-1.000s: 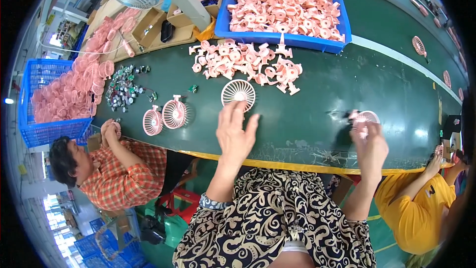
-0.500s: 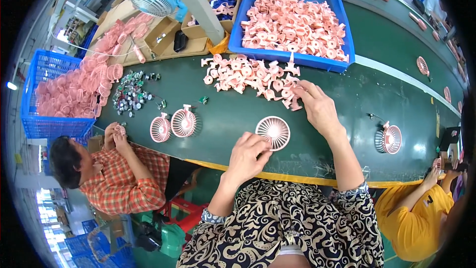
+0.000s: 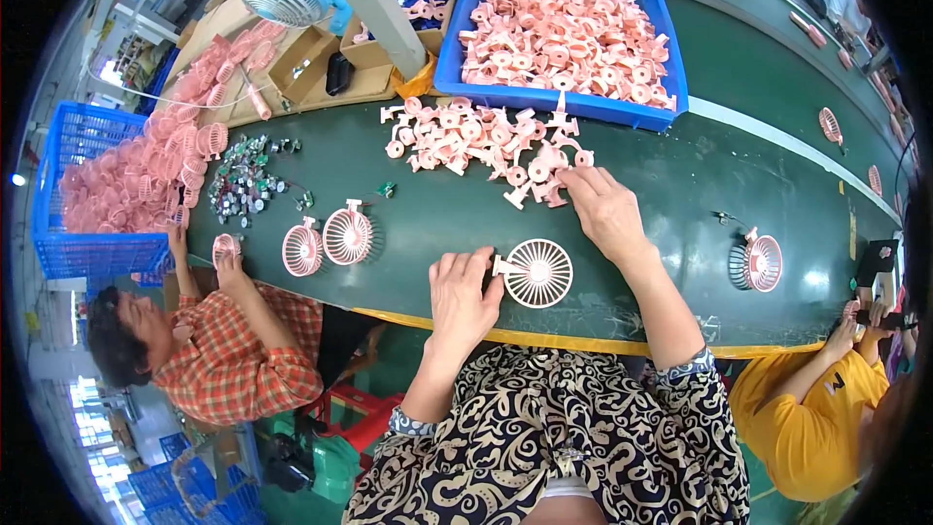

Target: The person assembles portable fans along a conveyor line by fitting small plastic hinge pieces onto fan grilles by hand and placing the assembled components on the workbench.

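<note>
A round pink fan cage [image 3: 539, 273] lies on the green table in front of me, its spokes facing up and its short stem pointing left. My left hand [image 3: 463, 297] is beside it, thumb and forefinger closed at the end of that stem. Farther right, my right hand [image 3: 607, 217] reaches to the near edge of a loose pile of small pink plastic parts [image 3: 466, 136]. Its thumb and fingertips close on one part there, largely hidden by the fingers.
Behind the pile stands a blue tray [image 3: 559, 97] full of similar parts. To the left are two wired fan cages [image 3: 347, 235], small motors [image 3: 248, 180] and a blue basket [image 3: 102, 233]. Another wired cage [image 3: 763, 262] lies right. Co-workers sit on both sides.
The fan cage has turned, so its stem now shows at the left. My left hand has shifted left. My right hand stays at the pile. The left co-worker's hand has reached toward the basket.
</note>
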